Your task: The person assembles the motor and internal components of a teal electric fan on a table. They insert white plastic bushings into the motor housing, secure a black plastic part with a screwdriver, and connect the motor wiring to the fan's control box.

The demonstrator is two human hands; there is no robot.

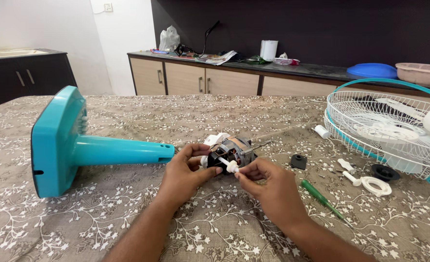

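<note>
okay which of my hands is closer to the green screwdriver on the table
Right. Your right hand pinches the motor's white shaft piece just left of the green screwdriver, apart from it. Your left hand grips the fan motor, farther left.

We're looking past a floral-clothed table (127, 116) at beige cabinets (195, 80) lining a dark wall (297, 24); daylight is brightening the white wall (40, 24).

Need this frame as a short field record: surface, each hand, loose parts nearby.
surface: table under a brown floral cloth
left hand: grips the fan motor
right hand: pinches the white piece on the motor shaft
left of hands: teal fan base lying on its side
right of hands: green screwdriver, white ring part, black cap
far right: white wire fan guard, teal rim
</note>
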